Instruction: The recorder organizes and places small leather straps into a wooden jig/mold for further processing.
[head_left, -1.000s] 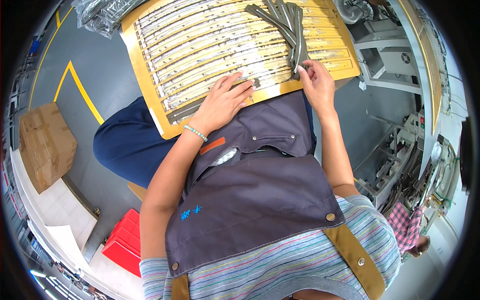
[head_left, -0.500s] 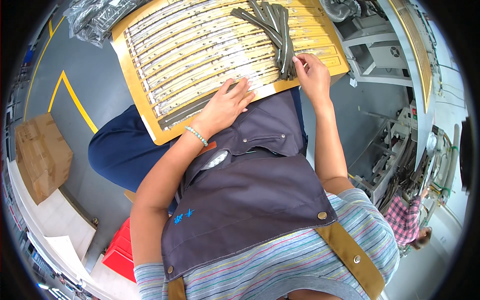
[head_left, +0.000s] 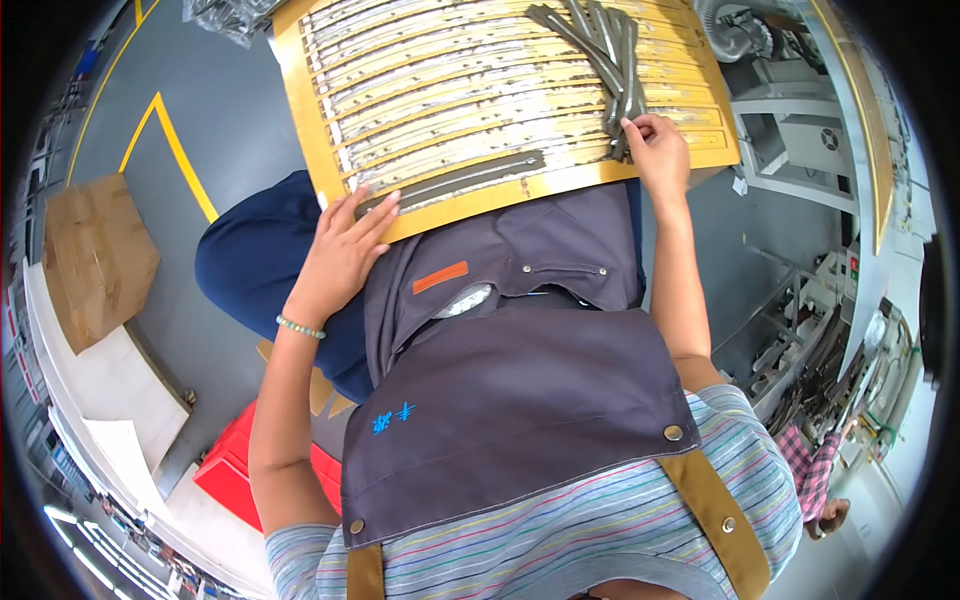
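The yellow slotted board (head_left: pixel 480 205) is set close ahead, apparently for easy reach. On its right side a bundle of dark strips (head_left: pixel 618 75) is laid crosswise, its near part pinched by the fingers of the right hand (head_left: pixel 660 160). Along the near edge, a single zipper-like strip (head_left: pixel 455 182) is covered at its left end by the left hand (head_left: pixel 343 258), fingers spread, seemingly to hold it flat.

One yellow board (head_left: pixel 303 110) carries one dark zipper (head_left: pixel 460 180) in its nearest slot and, on its right half, one zipper bundle (head_left: pixel 622 75), too overlapped to count. Two hands, left (head_left: pixel 345 250) and right (head_left: pixel 658 160), are at its near side; one cardboard box (head_left: pixel 100 260) stands to its left.
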